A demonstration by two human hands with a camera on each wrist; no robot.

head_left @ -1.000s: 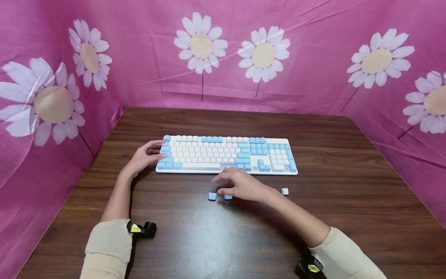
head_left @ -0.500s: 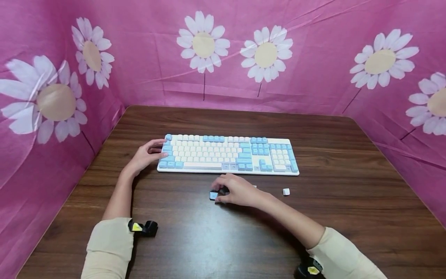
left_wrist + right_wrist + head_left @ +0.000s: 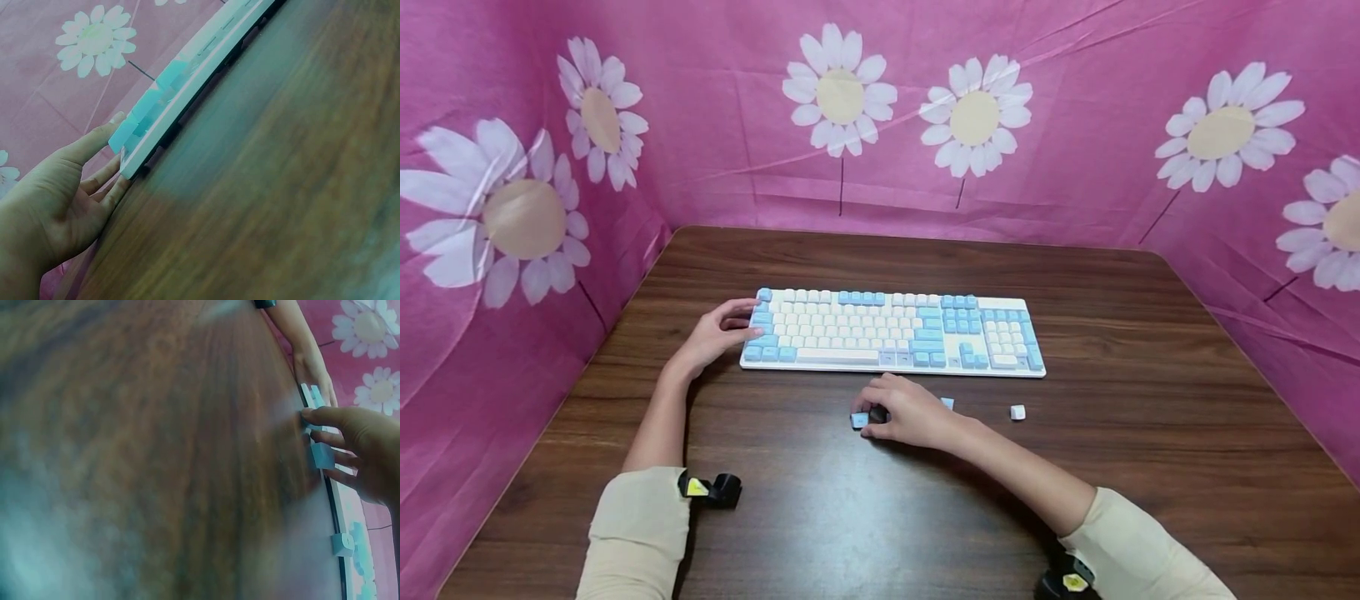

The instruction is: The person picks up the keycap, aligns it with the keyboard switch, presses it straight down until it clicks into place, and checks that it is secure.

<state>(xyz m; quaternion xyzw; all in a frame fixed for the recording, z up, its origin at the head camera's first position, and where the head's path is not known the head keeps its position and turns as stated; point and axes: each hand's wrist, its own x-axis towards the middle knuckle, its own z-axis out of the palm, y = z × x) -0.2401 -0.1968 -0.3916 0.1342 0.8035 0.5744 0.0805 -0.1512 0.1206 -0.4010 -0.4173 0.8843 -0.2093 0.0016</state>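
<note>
The blue-and-white keyboard (image 3: 850, 329) lies flat across the middle of the table, showing a few greyish gaps along its front row. My left hand (image 3: 711, 337) grips its left end; in the left wrist view the thumb (image 3: 97, 142) lies over the keys and the other fingers meet the side edge. In front of the keyboard, my right hand (image 3: 913, 412) pinches a light blue keycap (image 3: 860, 421) between thumb and fingertips, low at the tabletop. A dark shape (image 3: 878, 414) shows under its curved fingers. Another keycap (image 3: 323, 456) appears beside the fingers in the right wrist view.
A blue keycap (image 3: 947, 403) sits just behind the right hand, partly hidden by it. Farther right lies a white keycap (image 3: 1017, 412). The brown wooden table (image 3: 805, 517) is bordered by a pink curtain (image 3: 715, 125) with daisies.
My right hand has come down and slightly away from the keyboard, its fingertips closing on the left blue keycap. The blue keycap behind it has come into sight. The left hand stays put.
</note>
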